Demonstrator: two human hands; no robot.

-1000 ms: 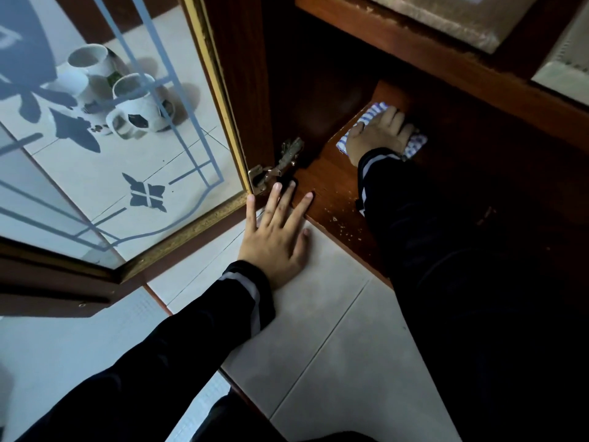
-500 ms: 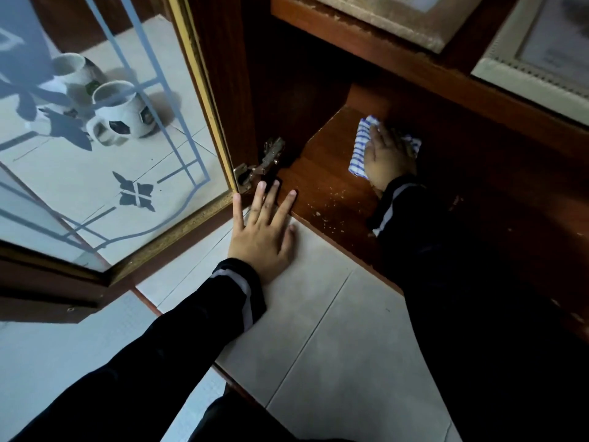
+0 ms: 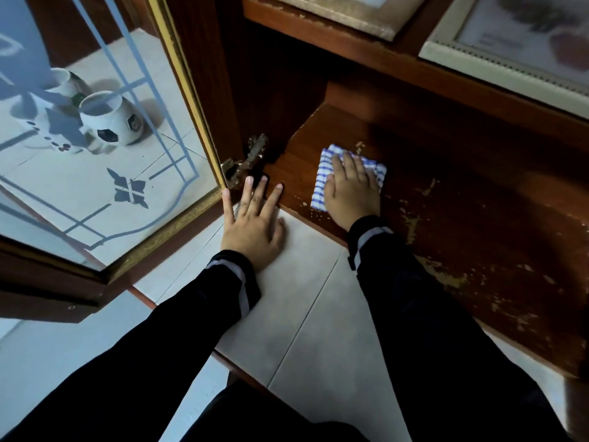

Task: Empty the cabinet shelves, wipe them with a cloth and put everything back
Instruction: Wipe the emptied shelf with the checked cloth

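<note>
On the bottom shelf [image 3: 462, 224] of an open wooden cabinet, the right hand [image 3: 352, 193] lies palm down on a folded cloth [image 3: 319, 186], white with blue stripes. The fingers are straight and spread, pressing the cloth to the wood rather than gripping it. The cloth shows to the left of the hand and past its fingertips. It sits near the shelf's front edge, and worn, flaking varnish spreads to the right of the hand.

Just left of that hand, the left hand [image 3: 251, 228] rests flat and open on the floor tile [image 3: 302, 288]. It holds nothing, and its fingertips reach the shelf's front corner beside a brass hinge [image 3: 243, 162].

Further left stands the open glass door [image 3: 134, 100]. Through its pane, two white mugs [image 3: 110, 122] can be seen standing on the floor.

This shelf looks emptied and is mid-wipe. Beyond the fingertips, the shelf above still carries picture frames [image 3: 510, 46], so it probably awaits clearing and wiping. The mugs have yet to go back.
</note>
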